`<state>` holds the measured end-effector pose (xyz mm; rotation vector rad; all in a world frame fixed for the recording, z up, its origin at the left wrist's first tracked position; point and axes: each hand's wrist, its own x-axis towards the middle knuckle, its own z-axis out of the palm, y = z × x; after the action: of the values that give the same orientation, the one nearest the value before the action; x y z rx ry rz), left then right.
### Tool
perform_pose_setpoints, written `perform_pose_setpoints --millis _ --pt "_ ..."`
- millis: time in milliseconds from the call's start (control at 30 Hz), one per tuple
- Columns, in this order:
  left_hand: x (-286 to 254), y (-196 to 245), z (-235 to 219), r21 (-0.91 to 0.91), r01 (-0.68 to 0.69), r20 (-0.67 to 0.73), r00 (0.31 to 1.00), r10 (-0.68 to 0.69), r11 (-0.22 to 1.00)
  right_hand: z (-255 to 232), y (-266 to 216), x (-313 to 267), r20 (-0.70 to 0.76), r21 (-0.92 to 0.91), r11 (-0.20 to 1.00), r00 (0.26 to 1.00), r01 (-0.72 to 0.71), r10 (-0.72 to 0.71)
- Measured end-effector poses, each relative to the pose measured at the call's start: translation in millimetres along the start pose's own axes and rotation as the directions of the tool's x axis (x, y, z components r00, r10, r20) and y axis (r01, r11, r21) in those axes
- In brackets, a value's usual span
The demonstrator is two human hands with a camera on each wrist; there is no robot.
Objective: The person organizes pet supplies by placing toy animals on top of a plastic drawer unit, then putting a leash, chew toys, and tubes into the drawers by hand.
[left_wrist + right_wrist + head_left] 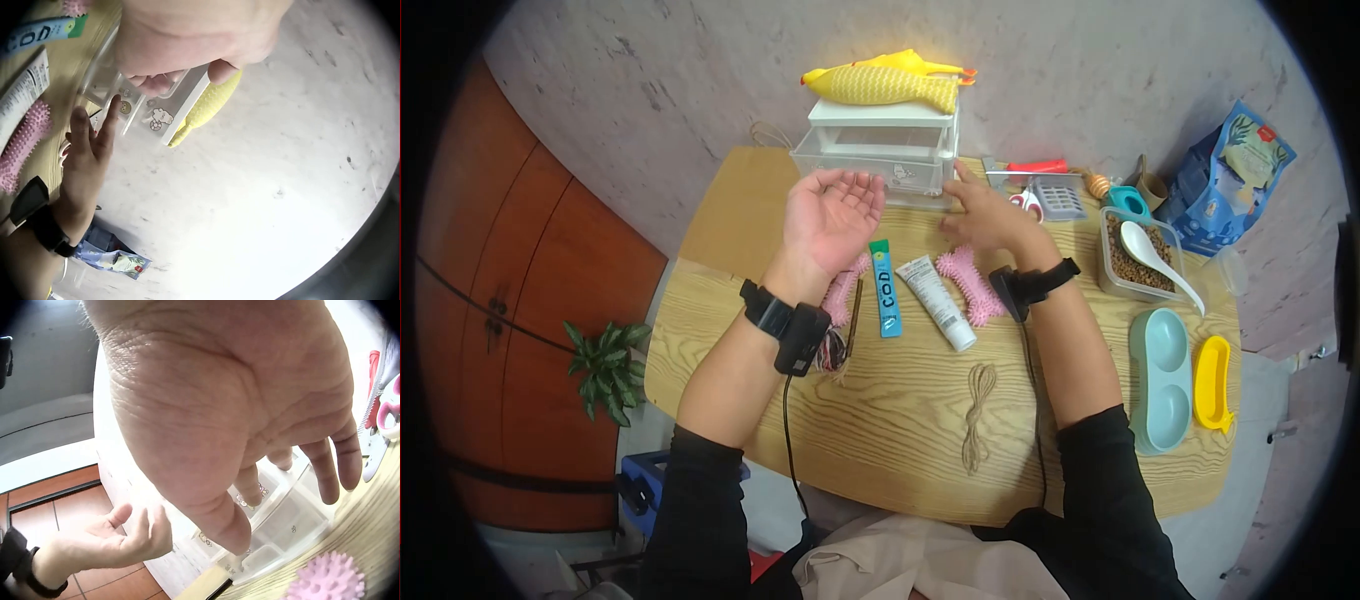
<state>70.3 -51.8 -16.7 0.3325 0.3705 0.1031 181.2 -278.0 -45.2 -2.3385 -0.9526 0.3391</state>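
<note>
A white-topped organizer with a clear plastic drawer [870, 172] stands at the table's back, the drawer jutting out toward me. My left hand [832, 222] is held palm up at the drawer's front left, fingers loosely bent and nothing in them. To the right, my right hand [990, 215] reaches with spread fingers, its fingertips right at the drawer's right corner; the right wrist view shows the palm holding nothing. On top of the organizer lies a yellow fish-shaped toy [890, 88] with a rubber chicken [912, 60] behind it. Cartoon stickers [161, 117] mark the clear plastic.
Below my hands lie a blue COD packet [886, 290], a white tube [940, 305], pink spiky chew toys [972, 285] and a twine bundle [978, 415]. At right are a kibble box [1135, 285] with a white spoon, a double bowl [1165, 385], a yellow dish [1212, 385] and a food bag [1230, 180].
</note>
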Motion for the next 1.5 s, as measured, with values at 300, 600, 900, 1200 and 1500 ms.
perform_pose_setpoints --millis 300,600,900,1200,1500 --pt "-50.8 -4.4 -43.8 0.145 0.001 0.087 0.996 -0.013 0.990 6.4 10.0 2.1 -0.029 -0.052 0.997 0.998 0.056 -0.057" --pt "-79.9 -13.1 -74.6 0.846 -0.400 0.337 0.914 0.226 0.352 -21.3 -4.3 -15.6 -0.087 -0.148 0.989 0.996 0.003 -0.016" --pt "-103.8 -25.0 -104.8 0.578 -0.242 0.482 0.872 0.086 -0.779 10.4 -43.7 -97.2 0.064 -0.173 0.940 0.955 0.295 -0.288" --pt "-107.9 -19.7 -115.5 0.567 -0.422 0.593 0.805 -0.004 -0.707 61.0 -64.2 -109.4 -0.032 -0.507 0.859 0.995 0.062 -0.091" --pt "-122.2 29.1 -122.3 0.766 -0.379 0.576 0.763 0.293 -0.519 64.5 -62.0 -112.9 -0.076 -0.584 0.811 0.992 0.037 -0.100"
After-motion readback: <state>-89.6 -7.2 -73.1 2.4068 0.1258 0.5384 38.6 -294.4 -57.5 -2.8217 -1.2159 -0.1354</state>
